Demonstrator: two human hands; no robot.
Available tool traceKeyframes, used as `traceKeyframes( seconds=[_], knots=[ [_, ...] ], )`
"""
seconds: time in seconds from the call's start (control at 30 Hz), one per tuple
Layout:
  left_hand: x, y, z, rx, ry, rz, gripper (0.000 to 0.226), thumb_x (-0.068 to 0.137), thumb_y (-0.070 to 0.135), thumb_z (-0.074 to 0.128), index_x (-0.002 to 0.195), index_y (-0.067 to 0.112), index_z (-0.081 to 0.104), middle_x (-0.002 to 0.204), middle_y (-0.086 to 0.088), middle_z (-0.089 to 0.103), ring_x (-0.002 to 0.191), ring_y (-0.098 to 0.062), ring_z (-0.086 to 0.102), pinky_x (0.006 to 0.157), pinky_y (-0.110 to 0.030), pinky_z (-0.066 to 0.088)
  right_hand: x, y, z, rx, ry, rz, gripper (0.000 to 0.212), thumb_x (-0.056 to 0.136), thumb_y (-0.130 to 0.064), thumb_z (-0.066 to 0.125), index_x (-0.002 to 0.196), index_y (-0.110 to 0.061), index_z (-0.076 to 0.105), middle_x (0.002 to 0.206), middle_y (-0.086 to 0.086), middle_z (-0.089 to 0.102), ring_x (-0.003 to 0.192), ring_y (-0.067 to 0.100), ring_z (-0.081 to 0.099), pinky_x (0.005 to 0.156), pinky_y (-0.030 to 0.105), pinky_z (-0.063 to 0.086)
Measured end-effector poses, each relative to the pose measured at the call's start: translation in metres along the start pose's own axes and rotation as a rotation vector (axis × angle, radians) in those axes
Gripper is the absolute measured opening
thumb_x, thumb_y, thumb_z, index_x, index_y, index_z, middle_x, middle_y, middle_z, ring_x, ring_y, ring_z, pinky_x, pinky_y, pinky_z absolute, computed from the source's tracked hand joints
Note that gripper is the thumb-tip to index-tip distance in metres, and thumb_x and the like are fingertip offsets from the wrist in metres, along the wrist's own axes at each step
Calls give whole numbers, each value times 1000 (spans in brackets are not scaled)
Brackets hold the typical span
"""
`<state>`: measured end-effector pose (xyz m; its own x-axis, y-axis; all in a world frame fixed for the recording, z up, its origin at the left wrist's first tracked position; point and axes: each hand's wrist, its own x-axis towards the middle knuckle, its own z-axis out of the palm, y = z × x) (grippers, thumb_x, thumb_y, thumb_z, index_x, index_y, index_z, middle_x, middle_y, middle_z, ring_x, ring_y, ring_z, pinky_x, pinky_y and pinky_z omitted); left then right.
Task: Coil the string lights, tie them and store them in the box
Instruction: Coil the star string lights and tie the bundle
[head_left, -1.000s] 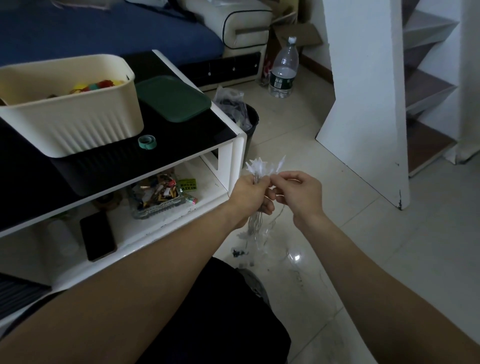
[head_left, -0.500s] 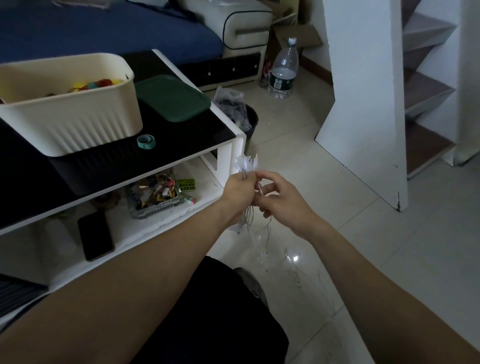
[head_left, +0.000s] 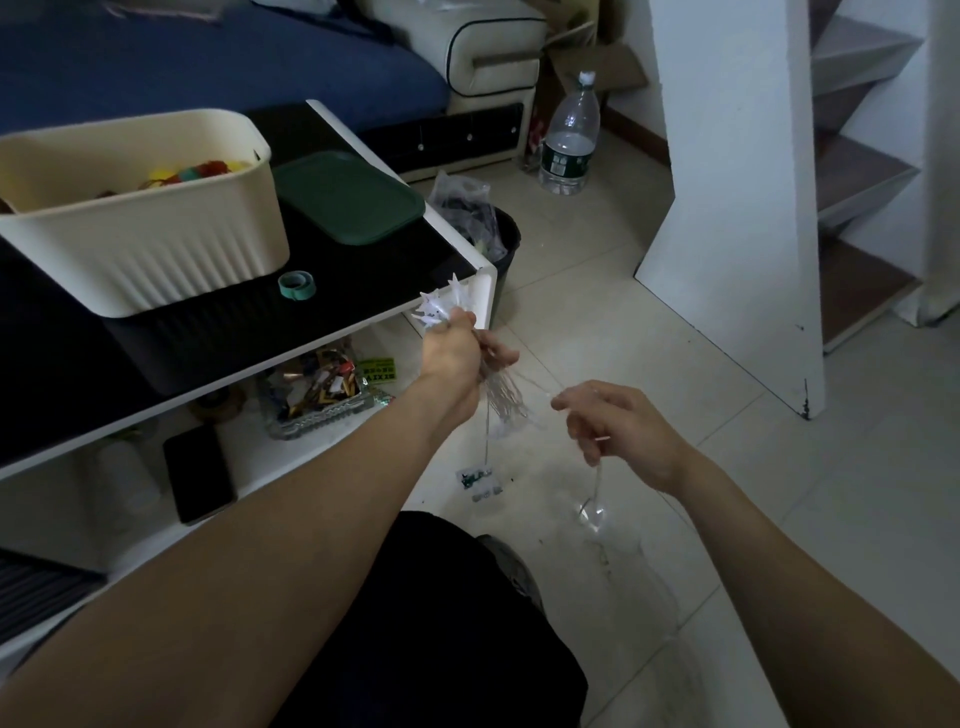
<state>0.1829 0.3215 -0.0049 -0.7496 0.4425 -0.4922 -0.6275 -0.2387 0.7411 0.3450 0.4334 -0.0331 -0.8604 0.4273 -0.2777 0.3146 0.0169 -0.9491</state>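
In the head view, the left hand (head_left: 451, 356) is clenched around a gathered bunch of the string lights (head_left: 506, 402): white star-shaped bulbs (head_left: 435, 310) poke out above the fist, just in front of the corner of the black-topped table (head_left: 363, 275), and thin wire loops hang below it. The right hand (head_left: 621, 428) is held lower and off to the side, apart from the left, pinching a single strand of the same wire between its fingertips; the strand runs up from there to the bundle. Below the right hand more wire trails down to one loose bulb (head_left: 592, 512) near the tiled floor (head_left: 675, 338). A small dark part of the set, possibly its controller (head_left: 474, 477), hangs or lies under the bundle; which one I cannot tell.

The cream storage box (head_left: 140, 249) stands open on the table, well apart from the lights, with colourful items already inside. A green lid (head_left: 348, 197) lies beside it, and a small roll of green tape (head_left: 296, 285) sits just in front of the box.

The step in hand appears to be coiling: the bundle is partly built and a tail is not yet gathered. The next move probably calls for bringing the pinched strand back up to the left fist as another loop, keeping the wire from snagging on the bulbs. Tying and storing are not yet begun.
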Motion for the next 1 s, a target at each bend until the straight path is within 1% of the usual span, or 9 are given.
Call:
traceKeyframes(
  seconds=[0.1,0.17,0.3,0.4,0.5,0.6,0.73,0.9,1.0],
  knots=[
    [3,2,-1,10,12,-16,20,107,23,33,100,10,47,52,0,29,37,-13,29,54,-34,54,-6,11,-13,-43,-7,24,59,93,-58,52,99,-1,70,58,4,45,51,16,37,56,29,37],
    [4,4,-3,56,10,-14,23,107,24,33,95,12,47,46,4,27,38,-11,23,40,-25,38,-12,18,-22,-133,44,48,63,94,-62,51,86,-3,72,58,2,47,52,14,41,62,28,38],
    [2,-1,-2,143,-21,-18,26,108,25,31,89,14,46,43,8,25,36,-8,19,37,-20,16,-20,35,-37,-246,169,69,47,92,-46,62,67,-7,66,61,5,60,63,14,56,74,29,42],
    [0,-3,-1,137,-19,-12,25,108,25,31,92,13,46,42,8,26,35,-8,20,37,-20,18,-21,42,-43,-259,259,101,44,95,-35,66,61,-8,61,71,10,70,72,18,67,76,28,46],
    [4,1,-4,106,14,-21,27,106,27,34,85,14,46,45,7,25,36,-9,20,38,-23,19,-23,46,-49,-152,288,159,41,92,-31,71,60,-8,61,64,8,63,61,21,59,75,38,53],
    [5,0,-6,130,64,-11,26,100,18,41,74,16,42,47,6,25,36,-9,19,38,-22,18,-29,45,-54,-135,231,218,33,91,-32,71,77,-3,67,68,9,60,59,21,49,63,35,44],
    [6,-2,-6,127,46,-7,23,98,11,40,76,16,42,48,5,25,37,-9,19,40,-23,17,-39,39,-52,-3,190,201,43,85,-44,73,97,-2,71,74,4,56,63,17,43,62,31,35],
    [4,-8,-4,165,-20,-43,21,99,9,37,81,13,46,50,4,30,41,-11,25,45,-25,22,-34,26,-42,181,251,104,11,84,-6,73,95,-7,71,71,-1,48,66,12,43,61,28,33],
    [3,-15,-2,223,-102,-59,21,102,10,34,83,13,45,54,0,38,44,-14,33,47,-27,31,-29,14,-34,76,279,48,10,94,-5,65,92,-9,74,71,2,49,66,13,41,61,27,35]
  ],
)
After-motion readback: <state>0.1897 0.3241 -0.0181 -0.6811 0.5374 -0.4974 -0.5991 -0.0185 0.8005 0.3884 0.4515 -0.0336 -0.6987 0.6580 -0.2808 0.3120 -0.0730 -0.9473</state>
